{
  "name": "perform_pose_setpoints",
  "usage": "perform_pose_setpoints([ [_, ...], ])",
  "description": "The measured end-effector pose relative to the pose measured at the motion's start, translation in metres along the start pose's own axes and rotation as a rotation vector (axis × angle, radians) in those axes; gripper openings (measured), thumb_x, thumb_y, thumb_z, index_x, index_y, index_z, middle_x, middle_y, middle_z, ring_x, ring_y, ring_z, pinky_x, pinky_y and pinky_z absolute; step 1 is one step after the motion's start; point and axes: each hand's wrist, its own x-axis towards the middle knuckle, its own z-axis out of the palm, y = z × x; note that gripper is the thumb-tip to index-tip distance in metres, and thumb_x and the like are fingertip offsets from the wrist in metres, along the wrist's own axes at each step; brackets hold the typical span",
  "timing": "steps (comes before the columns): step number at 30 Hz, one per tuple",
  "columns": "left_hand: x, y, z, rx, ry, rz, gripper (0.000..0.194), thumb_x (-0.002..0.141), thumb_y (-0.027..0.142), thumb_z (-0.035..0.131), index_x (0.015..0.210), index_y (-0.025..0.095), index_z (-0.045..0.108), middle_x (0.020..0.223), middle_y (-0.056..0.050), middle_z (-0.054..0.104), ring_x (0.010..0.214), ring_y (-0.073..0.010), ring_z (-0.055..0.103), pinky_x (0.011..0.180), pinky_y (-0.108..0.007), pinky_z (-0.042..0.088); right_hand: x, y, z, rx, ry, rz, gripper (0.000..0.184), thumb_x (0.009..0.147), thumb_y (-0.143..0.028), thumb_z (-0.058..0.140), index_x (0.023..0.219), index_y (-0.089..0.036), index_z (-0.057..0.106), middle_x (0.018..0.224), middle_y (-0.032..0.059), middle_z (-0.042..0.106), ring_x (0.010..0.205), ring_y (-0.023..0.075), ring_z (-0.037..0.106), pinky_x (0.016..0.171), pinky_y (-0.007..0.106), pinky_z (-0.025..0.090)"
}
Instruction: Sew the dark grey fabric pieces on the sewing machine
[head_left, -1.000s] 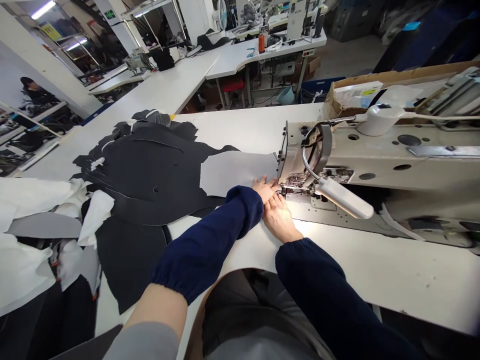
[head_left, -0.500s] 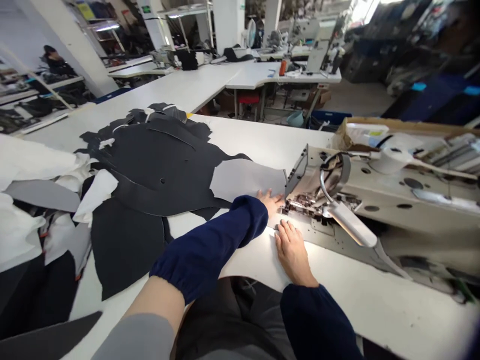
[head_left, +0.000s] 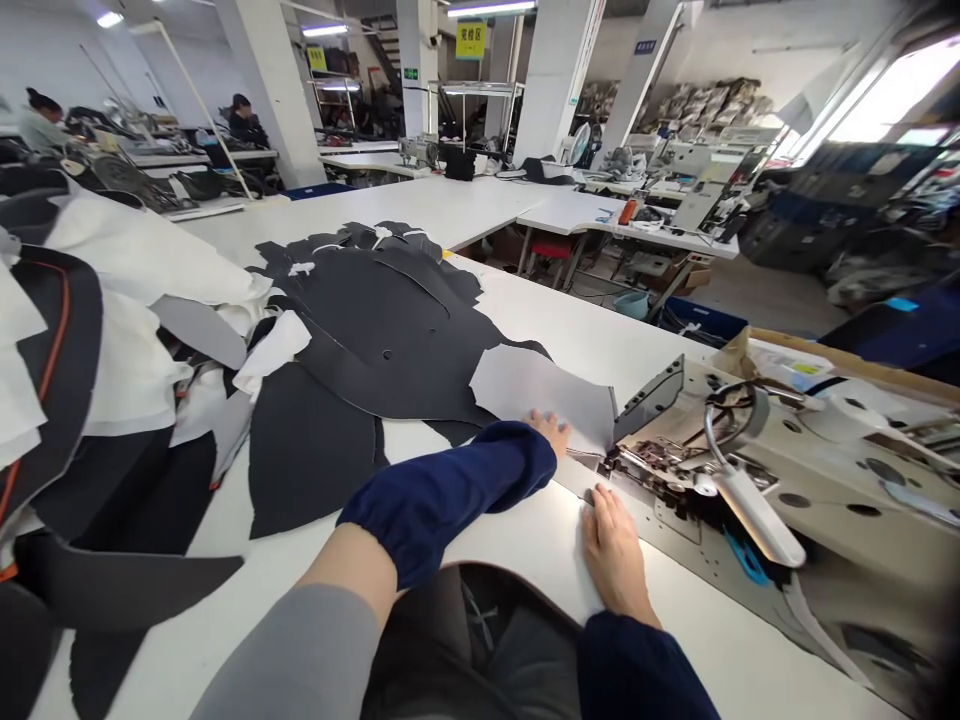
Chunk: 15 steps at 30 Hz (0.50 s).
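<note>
From where I stand, a white worktop (head_left: 510,550) runs across the room, its near edge scooped in a curve around a seated person's lap. At its left end, a loose heap of white cloth (head_left: 135,370) lies mixed with black and grey pieces, some edged in orange. Toward the middle, dark panels (head_left: 420,350) are stacked in an uneven pile between the far edge and the near one.

Next comes a light grey piece (head_left: 547,385); its left end overlaps the dark panels and its right end reaches the needle end of a sewing machine (head_left: 817,470). Whether it sits under the foot is too small to tell. The left hand (head_left: 551,430) lies on the piece's near side, fingers spread; its grip is loose, pressing instead of pinching. Right of it, nearer the scooped edge, the right hand (head_left: 615,550) rests palm down, fingers nearly straight, where the worktop meets the machine's bed. I see nothing held in it, though its underside is hidden.

The machine fills the right end, with a white lamp (head_left: 761,515) over its bed.

Uneven pressure from the left hand could, I judge, turn the grey piece askew. The dark panels under its left end could drag or snag it. With the needle running, fingers straying closer could be hurt.
</note>
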Motion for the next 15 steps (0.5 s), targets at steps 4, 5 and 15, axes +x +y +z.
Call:
perform_pose_setpoints([
  [4,-0.017,-0.016,-0.016,0.058,-0.047,0.064,0.039,0.091,0.02,0.034,0.124,0.02,0.055,0.13,-0.016,0.05,0.109,-0.0297,0.052,0.083,-0.045,0.045,-0.017,-0.027,-0.023,0.436,0.069,0.386,0.051,0.084,-0.051,0.048,0.121,-0.017,0.053,0.138,0.0118,0.045,0.128,0.0281,0.041,0.11,0.049,0.028],
  [5,-0.027,-0.023,-0.018,0.076,-0.068,0.086,0.036,0.091,0.019,0.035,0.119,0.018,0.058,0.124,-0.017,0.054,0.105,-0.028,0.054,0.083,-0.043,0.045,-0.021,-0.036,-0.03,0.62,0.095,0.514,0.052,0.081,-0.051,0.054,0.123,-0.02,0.051,0.138,0.01,0.046,0.125,0.0273,0.044,0.109,0.049,0.031],
  [15,-0.202,-0.086,0.026,0.32,0.185,0.665,0.05,0.089,0.021,0.046,0.137,0.031,0.036,0.145,-0.003,0.038,0.124,-0.0222,0.044,0.096,-0.036,0.041,-0.038,-0.068,-0.066,1.276,0.003,1.141,0.044,0.054,-0.03,0.08,0.091,-0.015,0.062,0.079,0.004,0.068,0.07,0.0229,0.065,0.059,0.031,0.057],
])
